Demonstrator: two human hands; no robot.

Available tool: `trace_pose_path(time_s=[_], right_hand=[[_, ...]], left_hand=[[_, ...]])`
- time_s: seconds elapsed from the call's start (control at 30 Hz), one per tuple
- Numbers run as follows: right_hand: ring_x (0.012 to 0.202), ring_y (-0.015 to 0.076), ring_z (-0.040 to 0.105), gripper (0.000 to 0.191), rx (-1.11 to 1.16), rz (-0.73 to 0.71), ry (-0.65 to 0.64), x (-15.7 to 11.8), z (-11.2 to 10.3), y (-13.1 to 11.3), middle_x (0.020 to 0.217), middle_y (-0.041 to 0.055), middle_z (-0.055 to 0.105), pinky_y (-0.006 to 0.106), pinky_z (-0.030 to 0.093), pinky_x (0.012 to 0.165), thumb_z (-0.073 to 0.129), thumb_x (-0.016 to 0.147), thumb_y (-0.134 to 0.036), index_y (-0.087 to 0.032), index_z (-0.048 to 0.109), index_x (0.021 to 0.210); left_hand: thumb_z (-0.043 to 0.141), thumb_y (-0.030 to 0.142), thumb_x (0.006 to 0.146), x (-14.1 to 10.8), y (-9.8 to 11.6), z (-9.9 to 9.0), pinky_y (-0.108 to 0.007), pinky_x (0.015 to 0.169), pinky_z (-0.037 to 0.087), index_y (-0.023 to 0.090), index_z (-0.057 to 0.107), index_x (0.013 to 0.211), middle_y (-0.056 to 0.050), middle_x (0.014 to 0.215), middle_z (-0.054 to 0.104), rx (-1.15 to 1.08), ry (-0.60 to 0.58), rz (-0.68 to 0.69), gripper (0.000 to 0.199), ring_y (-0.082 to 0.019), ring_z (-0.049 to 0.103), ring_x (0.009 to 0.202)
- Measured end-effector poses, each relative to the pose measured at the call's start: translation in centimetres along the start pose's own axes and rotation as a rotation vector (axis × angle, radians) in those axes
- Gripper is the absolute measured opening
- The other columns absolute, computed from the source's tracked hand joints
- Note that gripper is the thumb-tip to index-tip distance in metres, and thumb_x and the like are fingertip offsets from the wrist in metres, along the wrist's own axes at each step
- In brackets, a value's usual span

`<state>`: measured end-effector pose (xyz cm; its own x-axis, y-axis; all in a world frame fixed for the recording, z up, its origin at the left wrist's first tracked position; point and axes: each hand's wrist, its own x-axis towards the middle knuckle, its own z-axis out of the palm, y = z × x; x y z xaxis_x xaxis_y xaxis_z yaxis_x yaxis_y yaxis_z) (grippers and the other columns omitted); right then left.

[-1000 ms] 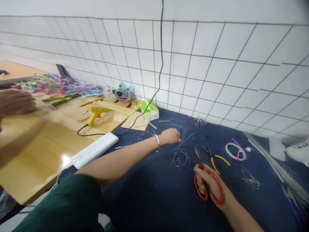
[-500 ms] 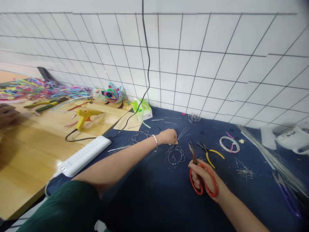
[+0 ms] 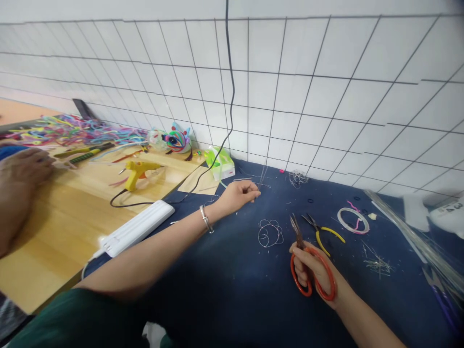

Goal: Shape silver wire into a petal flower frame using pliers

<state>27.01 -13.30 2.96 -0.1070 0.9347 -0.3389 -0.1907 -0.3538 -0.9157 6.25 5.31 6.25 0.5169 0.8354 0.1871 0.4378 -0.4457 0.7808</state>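
A dark blue worktop [image 3: 224, 275] was backed by a white wall [image 3: 308, 92] ruled with grey grid lines, crossed by a hanging black cable [image 3: 232, 92], and was adjoined on the left by a glossy, pale wooden worktop [image 3: 68, 222]. Thin silvery wires [image 3: 263, 175] were pinched in the left hand [image 3: 239, 194]; red-handled metal scissors [image 3: 299, 238] were gripped in the right hand [image 3: 315, 266]. A looped silvery wire ring [image 3: 270, 234] was seen between the hands.

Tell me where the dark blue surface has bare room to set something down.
The widest free patch is the near middle of the dark blue surface, bordered by the left forearm, the wire loop and the orange-handled scissors; tiny specks dot it. It's crowded to the right: yellow-handled pliers, white ring, clippings and wire bundle.
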Motion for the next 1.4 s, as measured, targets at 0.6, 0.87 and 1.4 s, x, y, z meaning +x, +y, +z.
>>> trace_pose_path(time_s=[0.6,0.87,1.4], right_hand=[[0.041,0.0063,0.036,0.026,0.018,0.032,0.043,0.5,0.4,0.2,0.054,-0.0062,0.04,0.02,0.032,0.038,0.054,0.079,-0.043,-0.02,0.047,0.089],[0.042,0.0067,0.036,0.024,-0.041,0.033,0.027,0.4,0.2,0.3,0.056,-0.006,0.041,0.021,0.033,0.04,0.05,0.081,-0.043,-0.021,0.047,0.092],[0.065,0.0112,0.046,0.03,-0.919,-0.212,-0.028,-2.5,2.0,-3.2,0.075,0.0001,0.05,0.023,0.038,0.061,0.047,0.083,-0.044,-0.019,0.048,0.099]], left_hand=[[0.052,0.03,0.081,-7.0,-3.2,-0.8,-0.02,0.074,0.042,0.017,0.063,0.082,-0.001,0.084,0.064,-0.058,-0.027,0.04,0.016,-0.011,0.058,0.079],[0.046,0.029,0.084,-7.1,-3.2,-0.1,-0.022,0.073,0.042,0.016,0.057,0.076,-0.002,0.083,0.063,-0.095,-0.035,-0.01,0.018,-0.011,0.057,0.078],[0.056,0.028,0.079,-8.7,2.5,2.3,-0.021,0.052,0.043,0.012,0.056,0.084,-0.003,0.069,0.062,-0.783,-0.385,-0.217,0.017,-0.01,0.059,0.055]])
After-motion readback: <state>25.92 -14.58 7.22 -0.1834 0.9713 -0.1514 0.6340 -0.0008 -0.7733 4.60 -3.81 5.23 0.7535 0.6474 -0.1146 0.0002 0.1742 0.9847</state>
